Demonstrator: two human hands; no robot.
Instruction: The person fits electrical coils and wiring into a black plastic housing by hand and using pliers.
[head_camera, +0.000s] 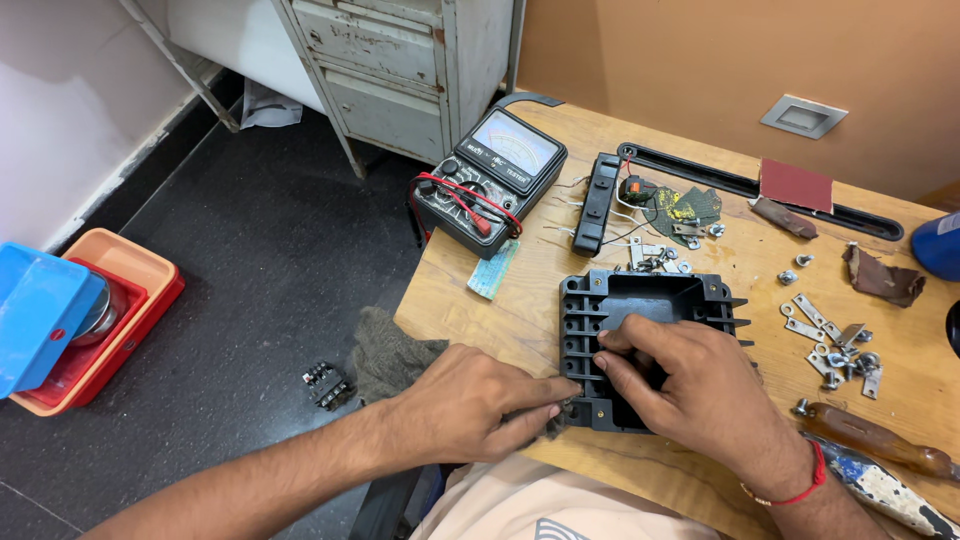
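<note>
Two hands at the near table edge, left hand (470, 395) pinching a grey cloth (395, 355) against a black plastic housing (640, 310), right hand (690, 385) gripping the housing's near left rim, housing's open tray bare inside, orange tub (140, 265) far left on floor holding a red tray (110, 320)

- The housing (640, 330) lies on the table (500, 310), near its front edge.
- The left hand (470, 400) is at the housing's left side, on a cloth (390, 355) that hangs over the table's left edge.
- The right hand (690, 385) rests on the housing.
- The meter (495, 175) sits behind and to the left.
- The terminal strip (598, 203) lies behind the housing, right of the meter.
- Metal brackets (830, 340) lie to the right.
- The screwdriver (870, 437) lies at the front right.
- The trays (85, 320) sit on the floor (260, 270), left of the table.
</note>
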